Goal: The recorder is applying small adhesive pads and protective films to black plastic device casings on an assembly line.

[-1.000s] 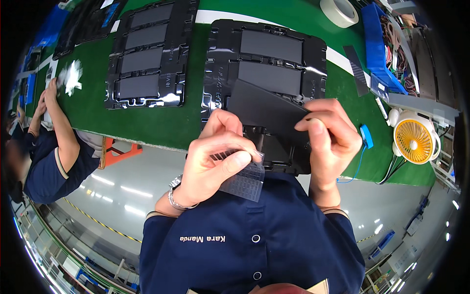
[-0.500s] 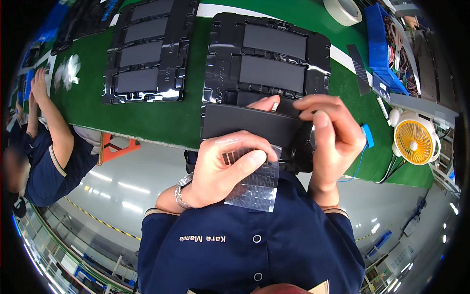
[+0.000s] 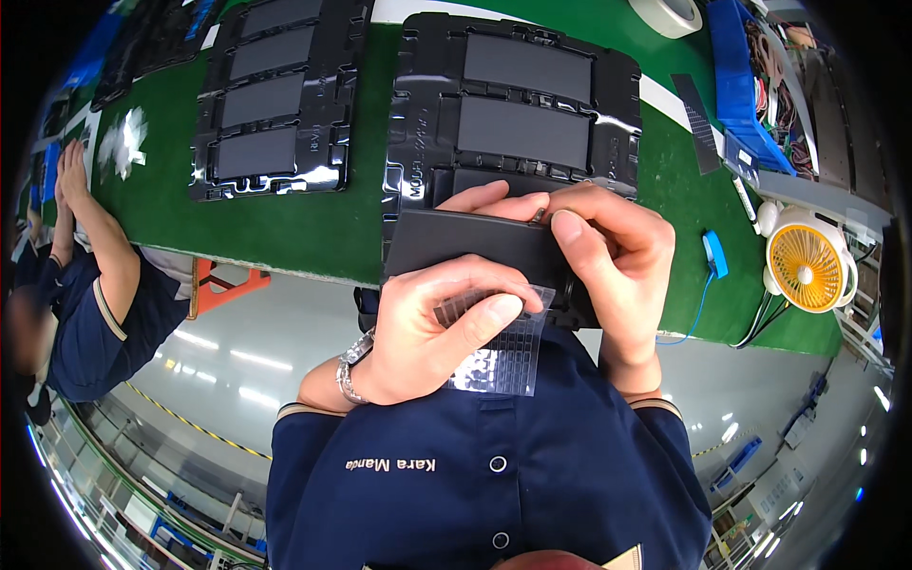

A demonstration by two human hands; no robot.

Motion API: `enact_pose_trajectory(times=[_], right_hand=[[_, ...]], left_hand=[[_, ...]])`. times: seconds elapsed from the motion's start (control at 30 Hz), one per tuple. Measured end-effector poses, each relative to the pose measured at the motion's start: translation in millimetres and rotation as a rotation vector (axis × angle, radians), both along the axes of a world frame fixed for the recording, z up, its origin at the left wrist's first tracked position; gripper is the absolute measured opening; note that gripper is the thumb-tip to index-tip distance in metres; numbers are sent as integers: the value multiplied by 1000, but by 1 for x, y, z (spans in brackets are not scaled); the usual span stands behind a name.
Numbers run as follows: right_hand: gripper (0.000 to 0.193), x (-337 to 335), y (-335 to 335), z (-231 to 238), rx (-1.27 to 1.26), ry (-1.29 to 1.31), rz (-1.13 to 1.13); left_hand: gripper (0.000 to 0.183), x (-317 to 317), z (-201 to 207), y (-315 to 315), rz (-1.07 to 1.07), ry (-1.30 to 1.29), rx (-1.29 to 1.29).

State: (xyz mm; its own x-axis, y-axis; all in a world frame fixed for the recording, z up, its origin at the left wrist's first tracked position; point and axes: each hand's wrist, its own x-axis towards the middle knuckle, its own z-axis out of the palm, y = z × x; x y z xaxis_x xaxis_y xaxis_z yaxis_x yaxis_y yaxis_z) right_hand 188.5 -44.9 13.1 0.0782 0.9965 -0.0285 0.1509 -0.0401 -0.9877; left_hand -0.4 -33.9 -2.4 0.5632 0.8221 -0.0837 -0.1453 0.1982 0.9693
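Note:
My left hand (image 3: pixel 418 328) is closed around a flat dark panel (image 3: pixel 465 242), held tilted over the near part of a black moulded tray (image 3: pixel 432 104). Some of its fingers reach behind the panel's upper edge. Between thumb and forefinger it also grips a clear sheet of small dark-edged stickers (image 3: pixel 508 356), which hangs down before my shirt. Against the panel's upper edge, by a small metallic tab (image 3: pixel 540 216), my right hand (image 3: pixel 613 252) has its thumb and forefinger pinched together. Whatever lies between those fingertips is hidden. More dark panels (image 3: pixel 522 133) lie in the tray's slots.
A second tray of panels (image 3: pixel 318 142) lies to the left on the green table (image 3: pixel 266 228). At right stand a yellow-and-white fan (image 3: pixel 806 261), a blue bin of cables (image 3: pixel 736 85), a tape roll (image 3: pixel 670 14) and a blue clip with a cord (image 3: pixel 714 255). Another person (image 3: pixel 104 285) works at far left.
My right hand has moved left and in to the panel's upper edge, its fingers closing there. The left hand still holds the panel and sheet. The view has shifted slightly.

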Motion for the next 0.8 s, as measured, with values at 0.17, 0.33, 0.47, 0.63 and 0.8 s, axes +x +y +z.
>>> enact_pose_trajectory(times=[0.17,0.33,0.47,0.63,0.8], right_hand=[[12,-3,1,0,-43,47,4],[12,-4,1,1,-59,48,-8],[11,-4,1,1,-33,24,2],[10,-4,2,0,-8,-4,-3],[9,-5,2,3,-29,-15,-12]], left_hand=[[16,2,-1,3,20,-11,122],[9,0,-6,7,-19,33,218],[9,2,-11,7,26,23,311],[11,3,-14,7,31,10,310],[8,2,-13,7,15,26,315]])
